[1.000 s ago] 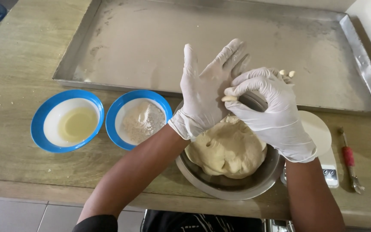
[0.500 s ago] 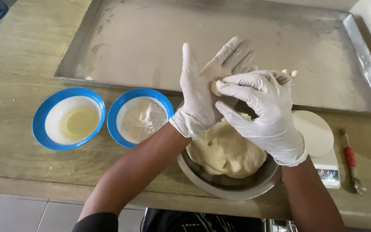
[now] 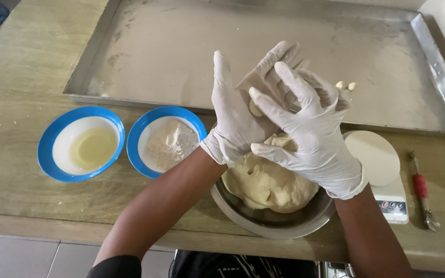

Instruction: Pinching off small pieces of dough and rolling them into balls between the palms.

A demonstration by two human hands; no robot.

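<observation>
In the head view, a small pale lump of dough (image 3: 254,108) is pressed between two hands in thin white gloves, held just above a round steel mixing bowl (image 3: 263,219) at the near edge of the wooden counter (image 3: 21,77). The left hand (image 3: 243,110) is turned palm inward with its fingers spread and pointing away, and the lump rests against that palm; the right hand (image 3: 310,136) is laid across it, fingers apart and bent over the lump, so that only a sliver of dough shows between them. Neither hand is closed tight; the piece is cupped rather than gripped. For the rolling to be done well, light and even pressure between the palms is judged best, with the piece kept central so that a smooth, seamless ball is formed and nothing is squeezed out between the fingers. The lump is cream-coloured, soft and matt, like the large mass of dough (image 3: 269,180) lying in the bowl directly beneath the hands. Two small dough balls (image 3: 345,85) are seen on the wide, flour-dusted metal tray (image 3: 155,51) on the far side, just right of the hands. To the left, a blue-rimmed bowl of flour (image 3: 167,142) and a blue-rimmed bowl of yellowish oil (image 3: 81,144) are set side by side. To the right, a white kitchen scale (image 3: 382,170) and a red-handled tool (image 3: 421,188) are placed.
</observation>
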